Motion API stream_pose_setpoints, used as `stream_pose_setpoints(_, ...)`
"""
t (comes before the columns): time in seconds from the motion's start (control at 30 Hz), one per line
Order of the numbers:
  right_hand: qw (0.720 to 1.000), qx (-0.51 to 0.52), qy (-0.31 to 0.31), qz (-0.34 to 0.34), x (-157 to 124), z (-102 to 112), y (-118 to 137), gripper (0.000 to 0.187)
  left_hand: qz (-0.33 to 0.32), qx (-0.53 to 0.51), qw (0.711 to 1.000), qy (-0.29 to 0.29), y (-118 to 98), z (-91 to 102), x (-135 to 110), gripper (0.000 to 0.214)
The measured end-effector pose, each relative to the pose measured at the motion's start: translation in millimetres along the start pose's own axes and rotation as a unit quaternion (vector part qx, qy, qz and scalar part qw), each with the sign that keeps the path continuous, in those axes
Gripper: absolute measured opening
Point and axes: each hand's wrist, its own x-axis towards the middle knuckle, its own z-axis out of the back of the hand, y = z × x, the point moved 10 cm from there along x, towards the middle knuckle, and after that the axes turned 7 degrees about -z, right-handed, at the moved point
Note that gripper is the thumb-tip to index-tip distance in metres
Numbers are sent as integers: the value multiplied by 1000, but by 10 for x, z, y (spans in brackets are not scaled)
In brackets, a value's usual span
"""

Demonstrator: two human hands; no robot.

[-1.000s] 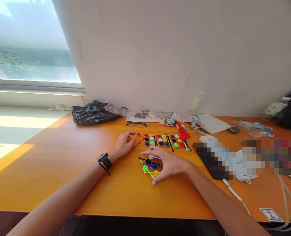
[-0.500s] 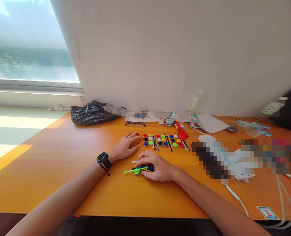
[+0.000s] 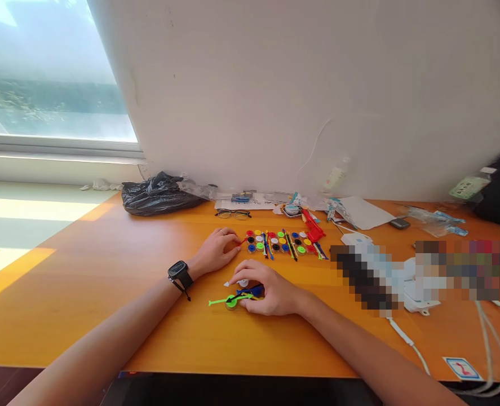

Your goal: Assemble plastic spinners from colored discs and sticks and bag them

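My right hand (image 3: 264,290) is curled over a small bundle of coloured plastic sticks and discs (image 3: 235,299) on the orange table (image 3: 106,282); a green stick and green disc poke out to its left, with a white piece just above. My left hand (image 3: 215,248), with a black watch on the wrist, rests farther back with its fingers bent around a red stick (image 3: 243,241) at the left end of a spread of coloured discs and sticks (image 3: 281,241).
A black plastic bag (image 3: 159,194) and glasses (image 3: 233,213) lie near the wall. Papers, a red tool (image 3: 313,226) and wrappers lie behind the spread. White devices with cables (image 3: 419,296) sit to the right. The table's front edge is close below.
My right hand closed over the stick-and-disc bundle and dragged it left and toward me. My left hand's fingers curled in at the red stick.
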Motion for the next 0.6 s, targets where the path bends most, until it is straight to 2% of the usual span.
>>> stream_pose_setpoints(0.1,1000,17,15,-13,-9,47,8,46,19,-9,1000,2,4,35,-9,20)
stream_pose_setpoints(0.17,1000,27,-2,-11,-13,119,8,45,29,-10,1000,4,-3,50,-18,22)
stream_pose_setpoints(0.37,988,11,-144,-56,-29,437,-201,24,59,-51,996,-33,3,124,-30,21)
stream_pose_setpoints(0.5,969,-11,-231,-93,-75,616,-346,22,112,-196,971,-81,51,176,-32,24)
stream_pose_setpoints(0.6,964,-24,-242,-106,-81,648,-393,35,117,-342,930,-65,-69,114,0,30)
